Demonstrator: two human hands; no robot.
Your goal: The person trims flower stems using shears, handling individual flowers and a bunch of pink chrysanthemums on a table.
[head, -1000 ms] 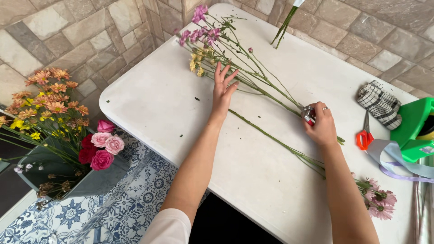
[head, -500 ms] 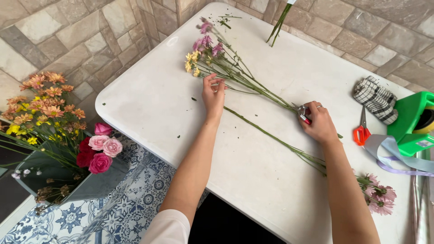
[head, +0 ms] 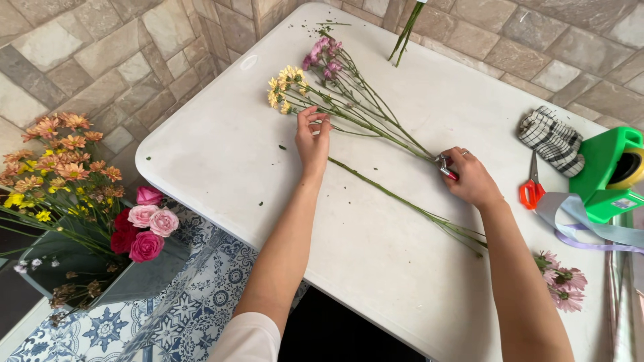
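Note:
Long green stems with yellow flower heads (head: 285,87) and pink flower heads (head: 323,55) lie across the white table (head: 221,161). My left hand (head: 312,138) rests on the stems just below the yellow blooms, fingertips pinching a stem. My right hand (head: 471,177) grips small red-handled snips (head: 445,166) set against the stems near their middle. The cut ends (head: 463,234) of the stems trail toward the lower right, beside my right forearm.
Red-handled scissors (head: 532,188), a checked cloth (head: 552,139), a green tape dispenser (head: 612,171) and lilac ribbon (head: 587,231) lie at the right. Pink flowers (head: 562,285) lie near the right edge. A bucket of orange, yellow and pink flowers (head: 80,201) stands left. More stems (head: 404,33) lie at the back.
My left hand has slid up along the stems toward the yellow blooms. My right hand has stayed at the stems with the snips.

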